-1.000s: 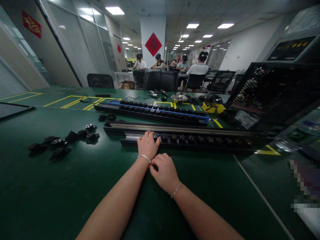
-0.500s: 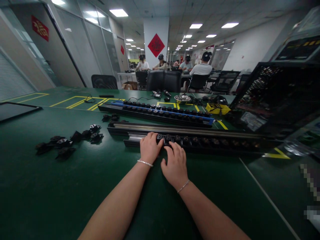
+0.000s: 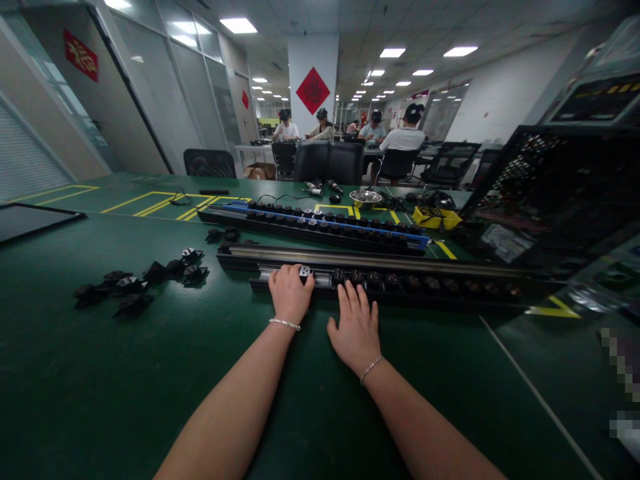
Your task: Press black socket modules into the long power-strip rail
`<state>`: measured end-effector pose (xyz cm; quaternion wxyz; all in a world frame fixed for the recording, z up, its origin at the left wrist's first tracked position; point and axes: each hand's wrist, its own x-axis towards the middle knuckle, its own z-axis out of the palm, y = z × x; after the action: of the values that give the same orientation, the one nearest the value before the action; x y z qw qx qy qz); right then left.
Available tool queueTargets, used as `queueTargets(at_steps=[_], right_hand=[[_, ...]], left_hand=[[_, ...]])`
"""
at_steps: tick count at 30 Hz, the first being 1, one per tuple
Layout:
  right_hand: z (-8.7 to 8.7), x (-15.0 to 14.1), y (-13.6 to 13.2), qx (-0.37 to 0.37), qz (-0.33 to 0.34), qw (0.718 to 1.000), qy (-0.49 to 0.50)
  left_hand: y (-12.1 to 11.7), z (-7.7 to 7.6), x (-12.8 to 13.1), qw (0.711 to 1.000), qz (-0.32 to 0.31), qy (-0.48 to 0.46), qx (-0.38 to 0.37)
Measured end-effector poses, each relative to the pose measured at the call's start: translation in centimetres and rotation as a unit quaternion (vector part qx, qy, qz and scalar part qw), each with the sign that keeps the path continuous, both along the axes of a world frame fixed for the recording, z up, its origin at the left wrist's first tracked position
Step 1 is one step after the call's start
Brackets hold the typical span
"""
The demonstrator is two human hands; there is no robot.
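Observation:
My left hand (image 3: 290, 293) is closed round a small black piece with a round top (image 3: 305, 271), at the left part of a long black rail (image 3: 257, 285). Only the top of that piece shows past my fingers. My right hand (image 3: 357, 327) has its fingers spread, the tips at the front edge of the rail beside a row of similar black pieces (image 3: 375, 279). These pieces run along the rail to the right. A bare stretch of rail lies between my left hand and the row.
Several loose black pieces (image 3: 131, 283) lie on the green table (image 3: 200, 373) at left. Behind stand a second rail (image 3: 350, 256) and a blue-edged rail (image 3: 227, 215) full of pieces. A metal bowl (image 3: 365, 197), yellow tray (image 3: 436, 217) and black open case (image 3: 560, 193) are farther right.
My left hand has shifted left along the rail with the piece, opening a gap to the row. My right hand has drawn slightly right and toward me, its fingers straightened.

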<state>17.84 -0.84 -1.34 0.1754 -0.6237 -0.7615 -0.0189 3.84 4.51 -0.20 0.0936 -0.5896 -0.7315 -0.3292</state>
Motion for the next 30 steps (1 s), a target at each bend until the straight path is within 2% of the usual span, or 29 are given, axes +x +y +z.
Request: queueTargets(at_steps=[5, 12, 21, 30], right_hand=[[0.1, 0.0, 0.1, -0.010, 0.000, 1.000, -0.002], [0.1, 0.1, 0.1, -0.010, 0.002, 1.000, 0.011], [0.3, 0.3, 0.1, -0.016, 0.002, 1.000, -0.008], [0.0, 0.3, 0.0, -0.002, 0.007, 0.999, -0.032]], left_hand=[[-0.1, 0.2, -0.4, 0.999, 0.034, -0.010, -0.020], [-0.6, 0.3, -0.6, 0.999, 0.047, -0.012, -0.004], [-0.3, 0.3, -2.1, 0.995, 0.097, -0.020, -0.010], [-0.2, 0.6, -3.8, 0.988, 0.127, -0.081, -0.028]])
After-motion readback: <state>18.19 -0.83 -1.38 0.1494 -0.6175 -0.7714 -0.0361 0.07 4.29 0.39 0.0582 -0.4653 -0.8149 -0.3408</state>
